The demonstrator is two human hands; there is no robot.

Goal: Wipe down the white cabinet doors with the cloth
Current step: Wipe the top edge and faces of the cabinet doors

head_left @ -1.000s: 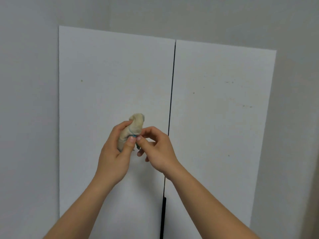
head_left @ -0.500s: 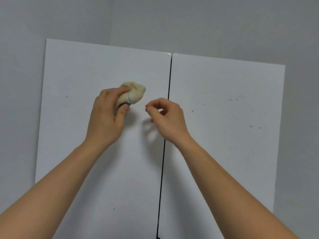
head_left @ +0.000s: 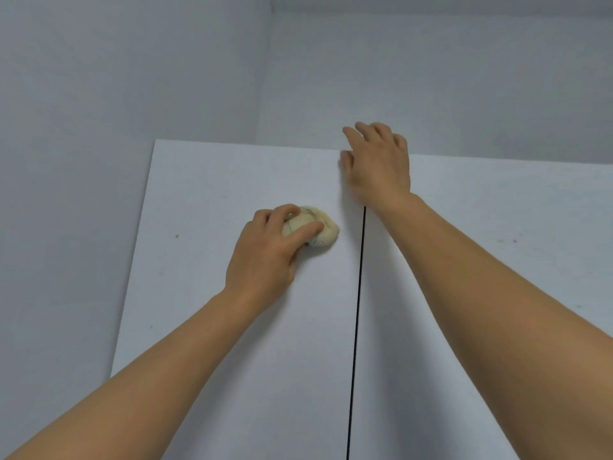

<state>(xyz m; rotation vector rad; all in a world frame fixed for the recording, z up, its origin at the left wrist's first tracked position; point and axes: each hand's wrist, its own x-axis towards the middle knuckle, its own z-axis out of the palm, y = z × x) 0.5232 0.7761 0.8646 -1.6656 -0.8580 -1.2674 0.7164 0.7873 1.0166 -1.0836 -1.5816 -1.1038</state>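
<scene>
Now your left hand (head_left: 265, 257) curls its fingers around the balled cloth (head_left: 318, 232), which rests against the left door (head_left: 205, 293) just short of the centre gap (head_left: 360, 293). Your right hand (head_left: 378, 164), fingers spread and holding nothing, braces at the doors' top edge above it. A wad that small could skip specks beyond your fingertips; the right door (head_left: 497, 260) looks unwiped.

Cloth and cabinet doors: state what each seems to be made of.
Balled beige cloth: soft woven fabric, likely cotton; it bunches and creases under the left hand. White flat cabinet doors: smooth matte panels, perhaps laminate or painted board; no grain visible.
</scene>
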